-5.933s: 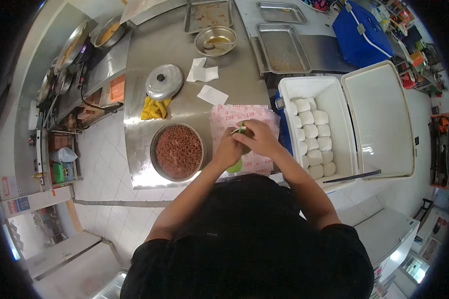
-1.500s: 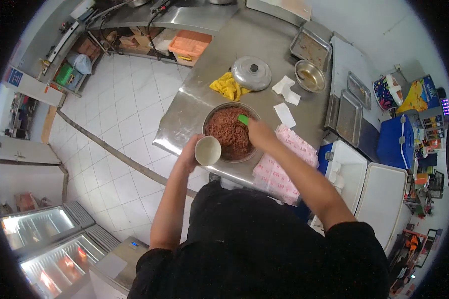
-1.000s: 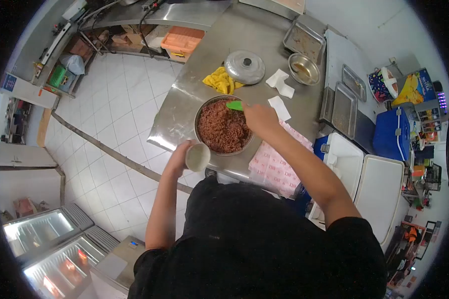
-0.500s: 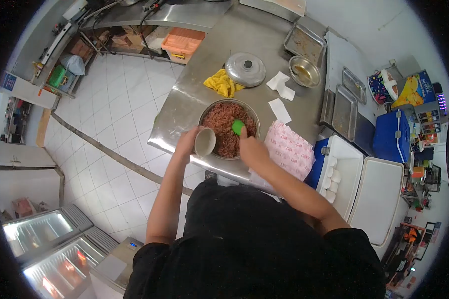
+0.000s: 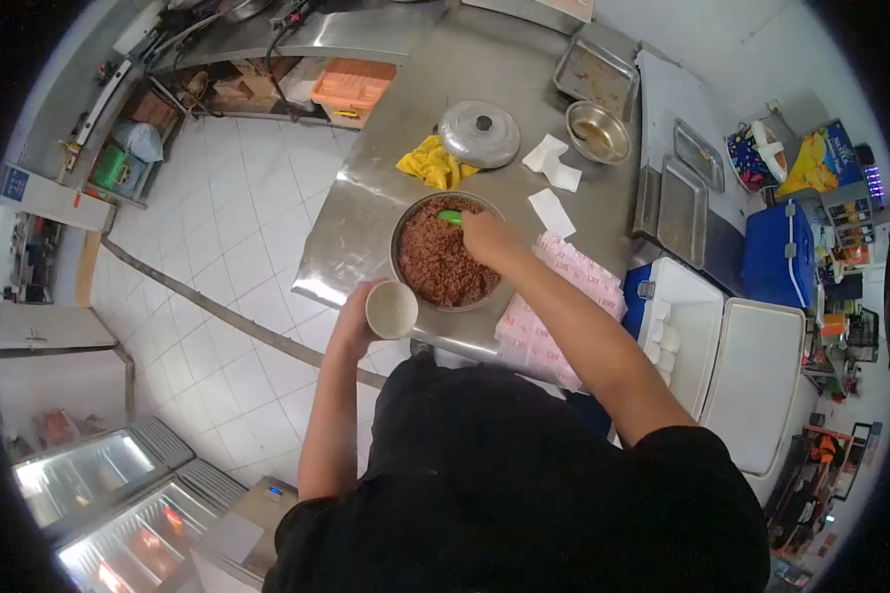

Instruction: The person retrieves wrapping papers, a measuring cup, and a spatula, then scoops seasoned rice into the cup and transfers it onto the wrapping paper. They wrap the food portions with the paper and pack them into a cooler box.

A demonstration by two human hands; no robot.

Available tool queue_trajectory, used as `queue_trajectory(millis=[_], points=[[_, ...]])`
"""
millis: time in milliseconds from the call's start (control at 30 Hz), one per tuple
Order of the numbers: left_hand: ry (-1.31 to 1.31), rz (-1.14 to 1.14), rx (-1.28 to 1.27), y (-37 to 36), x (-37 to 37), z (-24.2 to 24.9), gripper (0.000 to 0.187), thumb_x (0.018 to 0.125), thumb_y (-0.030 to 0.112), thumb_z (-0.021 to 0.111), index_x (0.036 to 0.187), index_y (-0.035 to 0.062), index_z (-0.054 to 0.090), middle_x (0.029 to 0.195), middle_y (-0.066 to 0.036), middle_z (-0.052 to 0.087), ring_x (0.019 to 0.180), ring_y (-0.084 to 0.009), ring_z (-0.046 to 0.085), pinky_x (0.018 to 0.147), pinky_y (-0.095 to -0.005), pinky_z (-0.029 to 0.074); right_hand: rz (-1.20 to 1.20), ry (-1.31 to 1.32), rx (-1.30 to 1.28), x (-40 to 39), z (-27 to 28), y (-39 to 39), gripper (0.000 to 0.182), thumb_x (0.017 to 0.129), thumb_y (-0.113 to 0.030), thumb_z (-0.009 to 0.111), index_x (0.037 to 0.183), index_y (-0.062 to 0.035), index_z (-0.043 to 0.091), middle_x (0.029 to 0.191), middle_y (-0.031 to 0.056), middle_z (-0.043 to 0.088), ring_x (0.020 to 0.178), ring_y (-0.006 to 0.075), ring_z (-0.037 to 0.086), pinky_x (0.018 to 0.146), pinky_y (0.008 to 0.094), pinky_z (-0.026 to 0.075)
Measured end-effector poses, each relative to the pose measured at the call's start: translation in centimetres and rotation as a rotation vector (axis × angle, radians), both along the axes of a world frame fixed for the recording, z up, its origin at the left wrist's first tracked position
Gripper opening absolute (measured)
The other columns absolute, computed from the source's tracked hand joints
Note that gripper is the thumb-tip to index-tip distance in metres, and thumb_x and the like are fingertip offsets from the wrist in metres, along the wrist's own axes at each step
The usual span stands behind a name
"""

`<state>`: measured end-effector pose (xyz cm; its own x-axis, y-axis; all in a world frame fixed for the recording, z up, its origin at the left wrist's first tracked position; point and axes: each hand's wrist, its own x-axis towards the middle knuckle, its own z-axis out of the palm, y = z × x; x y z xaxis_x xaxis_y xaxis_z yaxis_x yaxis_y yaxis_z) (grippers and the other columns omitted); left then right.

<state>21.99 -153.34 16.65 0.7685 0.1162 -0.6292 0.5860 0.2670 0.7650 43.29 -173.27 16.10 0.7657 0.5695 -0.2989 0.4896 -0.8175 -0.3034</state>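
A round metal pot (image 5: 396, 259) full of reddish-brown cooked rice (image 5: 443, 262) stands at the table's near edge. My right hand (image 5: 491, 240) grips a green rice paddle (image 5: 450, 216) over the far side of the rice; its handle is hidden in my fingers. Just left of the pot's near rim, my left hand (image 5: 352, 318) is wrapped round a pale cup (image 5: 392, 309), its mouth tipped toward me. The inside of the cup looks bare. Beneath my right forearm lies a stack of pink printed paper sheets (image 5: 564, 301).
Behind the pot are a metal lid (image 5: 479, 134), a yellow cloth (image 5: 431, 163), white paper pieces (image 5: 552, 163) and a metal bowl (image 5: 598, 132). To the right, an open blue-and-white cooler (image 5: 697, 316) holds several white wrapped packets (image 5: 663, 341).
My right hand has moved the paddle from the middle of the rice to its far side. The cup has come down toward me, away from the rim.
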Motion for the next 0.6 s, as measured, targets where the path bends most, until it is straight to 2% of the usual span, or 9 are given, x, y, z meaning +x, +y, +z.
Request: queue_trajectory(millis=[33,100,133,200,267,367,467,567,600], points=[[0.027,0.028,-0.025,-0.4,-0.3,-0.1,0.038,0.098,0.043,0.049,0.114,0.0153,0.07,0.104,-0.004,0.07,0.091,-0.0187,0.07,0.074,-0.0451,0.059,-0.007,0.062,0.026,0.7,-1.4,0.3,0.027,0.093,-0.011,0.052,0.107,-0.0004,0.072,0.097,0.0251,0.073,0.091,0.0409,0.073,0.077,0.0514,0.058],[0.078,0.087,-0.075,-0.9,-0.8,-0.8,0.038,0.098,0.042,0.048,0.114,0.0145,0.07,0.104,-0.005,0.07,0.091,-0.0187,0.07,0.074,-0.0458,0.059,0.191,0.057,-0.05,2.3,-1.7,-0.3,0.028,0.098,-0.013,0.046,0.108,0.0018,0.068,0.095,0.0265,0.072,0.088,0.0415,0.072,0.075,0.0522,0.056],[0.011,-0.007,-0.044,-0.7,-0.8,-1.6,0.038,0.099,0.04,0.048,0.116,0.0127,0.069,0.106,-0.005,0.07,0.092,-0.0192,0.07,0.074,-0.0458,0.059,0.289,0.048,-0.087,2.9,-1.2,-0.3,0.028,0.1,-0.014,0.044,0.108,0.0029,0.065,0.094,0.0273,0.071,0.086,0.0418,0.071,0.074,0.0527,0.056],[0.023,0.009,-0.12,-0.5,-0.4,-1.9,0.039,0.099,0.04,0.049,0.117,0.0115,0.068,0.107,-0.005,0.07,0.093,-0.0196,0.07,0.074,-0.0455,0.059,-0.001,0.136,0.015,-1.3,1.3,-1.1,0.034,0.099,-0.013,0.045,0.123,0.0036,0.061,0.091,0.0273,0.071,0.085,0.041,0.072,0.072,0.0515,0.057],[0.064,0.116,-0.205,-1.2,-0.7,-1.8,0.04,0.099,0.04,0.049,0.118,0.0106,0.067,0.107,-0.005,0.069,0.093,-0.0199,0.069,0.075,-0.0453,0.059,-0.014,-0.032,-0.107,-8.3,3.1,-1.0,0.044,0.097,-0.011,0.046,0.138,0.0022,0.053,0.087,0.0269,0.071,0.082,0.0396,0.073,0.07,0.0516,0.057],[0.062,0.169,-0.163,-1.4,-0.6,-1.6,0.04,0.099,0.041,0.05,0.118,0.0109,0.067,0.108,-0.006,0.069,0.093,-0.0197,0.069,0.075,-0.0443,0.058,0.04,0.063,-0.117,-10.6,2.7,-1.6,0.05,0.097,-0.01,0.046,0.146,0.0011,0.047,0.085,0.0274,0.07,0.083,0.0404,0.073,0.069,0.0527,0.058],[0.046,0.169,-0.207,-1.3,-0.8,-1.0,0.041,0.099,0.044,0.049,0.118,0.0112,0.065,0.108,-0.006,0.069,0.093,-0.0199,0.069,0.076,-0.0443,0.057,0.084,-0.008,-0.027,-6.7,-0.9,-3.0,0.046,0.1,-0.019,0.048,0.141,0.0001,0.051,0.089,0.0255,0.07,0.083,0.041,0.072,0.069,0.0533,0.057],[0.06,0.159,-0.197,-0.6,-1.5,-2.2,0.043,0.098,0.045,0.048,0.119,0.0114,0.064,0.107,-0.006,0.069,0.094,-0.0206,0.069,0.078,-0.0448,0.056,0.212,0.174,-0.049,-0.6,0.9,-4.3,0.041,0.098,-0.025,0.056,0.13,-0.0004,0.059,0.093,0.022,0.069,0.087,0.0399,0.07,0.074,0.0516,0.055],[0.072,0.205,-0.19,-0.4,-1.5,-2.2,0.043,0.097,0.046,0.048,0.119,0.0115,0.064,0.106,-0.006,0.069,0.093,-0.0208,0.069,0.078,-0.0448,0.057,0.228,0.027,-0.025,-0.9,1.5,-4.2,0.038,0.096,-0.026,0.059,0.125,-0.0005,0.061,0.094,0.021,0.069,0.089,0.0392,0.069,0.076,0.0507,0.055]])
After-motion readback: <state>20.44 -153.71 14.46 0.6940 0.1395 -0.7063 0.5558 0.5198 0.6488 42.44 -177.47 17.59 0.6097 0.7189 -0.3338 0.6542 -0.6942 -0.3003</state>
